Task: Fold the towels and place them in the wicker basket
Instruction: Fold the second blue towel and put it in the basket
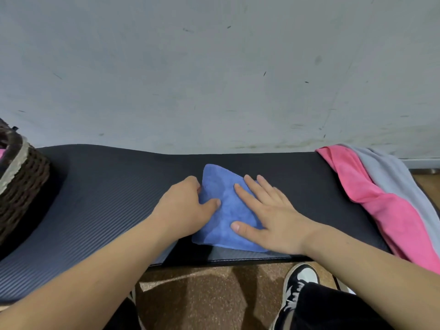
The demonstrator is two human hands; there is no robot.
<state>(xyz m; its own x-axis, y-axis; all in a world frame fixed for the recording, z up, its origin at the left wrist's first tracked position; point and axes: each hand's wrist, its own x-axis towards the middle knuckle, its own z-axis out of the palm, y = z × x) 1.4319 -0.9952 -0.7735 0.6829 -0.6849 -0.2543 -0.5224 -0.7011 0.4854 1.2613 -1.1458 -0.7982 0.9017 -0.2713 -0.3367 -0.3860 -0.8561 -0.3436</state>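
A small folded blue towel (222, 210) lies on the dark ribbed mat (107, 198) in the middle of the bench. My left hand (183, 208) grips the towel's left edge, thumb on top and fingers curled under. My right hand (269, 210) lies flat on the towel's right side with fingers spread. A pink towel (371, 198) and a grey towel (400, 177) hang loose over the bench's right end. The dark wicker basket (21, 184) stands at the far left; something pink shows inside it at the frame edge.
A grey wall (214, 67) rises right behind the bench. The bench's front edge (238, 259) runs below the towel. Brown floor, my dark trouser legs and a black-and-white shoe (297, 287) lie below it.
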